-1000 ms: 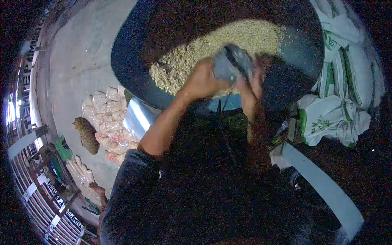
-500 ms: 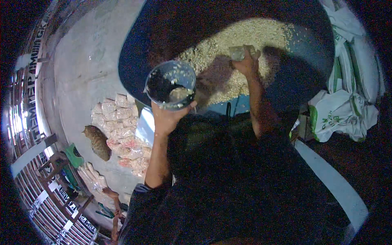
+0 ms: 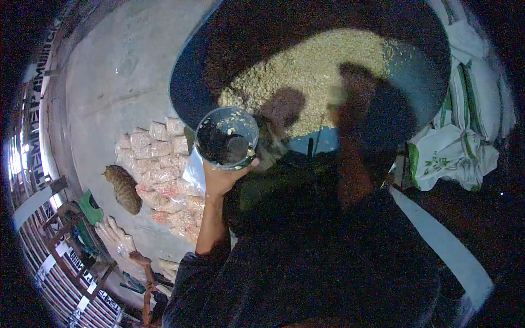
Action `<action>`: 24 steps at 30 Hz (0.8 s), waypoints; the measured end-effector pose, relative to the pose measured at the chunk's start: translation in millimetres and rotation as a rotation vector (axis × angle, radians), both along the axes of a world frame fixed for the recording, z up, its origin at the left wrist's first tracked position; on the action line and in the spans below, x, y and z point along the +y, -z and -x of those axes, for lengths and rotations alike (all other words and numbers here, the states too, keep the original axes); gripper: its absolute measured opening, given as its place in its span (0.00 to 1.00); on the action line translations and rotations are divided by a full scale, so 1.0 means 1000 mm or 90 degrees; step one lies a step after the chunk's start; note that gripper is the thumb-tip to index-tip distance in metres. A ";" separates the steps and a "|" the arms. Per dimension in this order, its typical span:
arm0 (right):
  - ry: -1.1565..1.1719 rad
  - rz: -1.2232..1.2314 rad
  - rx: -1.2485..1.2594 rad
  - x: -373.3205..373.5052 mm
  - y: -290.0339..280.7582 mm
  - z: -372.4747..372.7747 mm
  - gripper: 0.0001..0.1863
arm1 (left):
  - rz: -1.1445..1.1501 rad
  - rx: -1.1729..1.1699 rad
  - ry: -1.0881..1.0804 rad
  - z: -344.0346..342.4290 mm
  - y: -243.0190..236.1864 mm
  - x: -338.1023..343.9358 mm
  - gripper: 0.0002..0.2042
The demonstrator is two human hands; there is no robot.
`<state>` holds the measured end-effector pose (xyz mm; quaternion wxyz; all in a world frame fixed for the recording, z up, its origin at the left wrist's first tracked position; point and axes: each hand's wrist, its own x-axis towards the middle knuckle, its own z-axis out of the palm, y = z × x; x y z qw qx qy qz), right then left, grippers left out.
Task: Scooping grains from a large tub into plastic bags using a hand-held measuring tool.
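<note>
My left hand (image 3: 219, 180) grips a clear plastic container (image 3: 226, 138) with pale grains stuck to its inside, held at the near left rim of a large dark basin (image 3: 191, 82). The basin holds a broad spread of pale grains (image 3: 301, 65). My right hand (image 3: 350, 109) is over the grains, in shadow and smeared; its fingers and anything in them cannot be made out.
Filled clear bags (image 3: 158, 158) lie on the concrete floor (image 3: 109, 65), beside a tabby cat (image 3: 121, 188). A co-worker's hand (image 3: 140, 259) is by long pale bags (image 3: 115, 235), near a slatted rack (image 3: 60, 262). White sacks (image 3: 445, 156) are stacked at right.
My hands, together over the grains earlier, have separated. The container moved left and toward me. My right hand, visible holding a small clear object half a second ago, is now darkened and blurred.
</note>
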<state>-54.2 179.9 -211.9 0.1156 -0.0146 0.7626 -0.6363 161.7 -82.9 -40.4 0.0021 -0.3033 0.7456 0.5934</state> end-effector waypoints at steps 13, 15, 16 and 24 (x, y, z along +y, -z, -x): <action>-0.120 0.318 -0.353 -0.040 0.033 -0.018 0.32 | -0.083 0.051 0.005 0.010 -0.007 0.011 0.31; -0.104 0.325 -0.349 -0.024 0.021 -0.024 0.31 | -0.129 0.070 -0.012 0.015 0.003 0.014 0.30; -0.103 0.323 -0.344 -0.022 0.011 -0.026 0.31 | -0.173 0.085 -0.029 0.020 0.007 0.015 0.29; -0.038 0.428 -0.047 0.045 -0.006 -0.012 0.35 | -0.138 0.115 0.110 0.126 0.059 0.053 0.26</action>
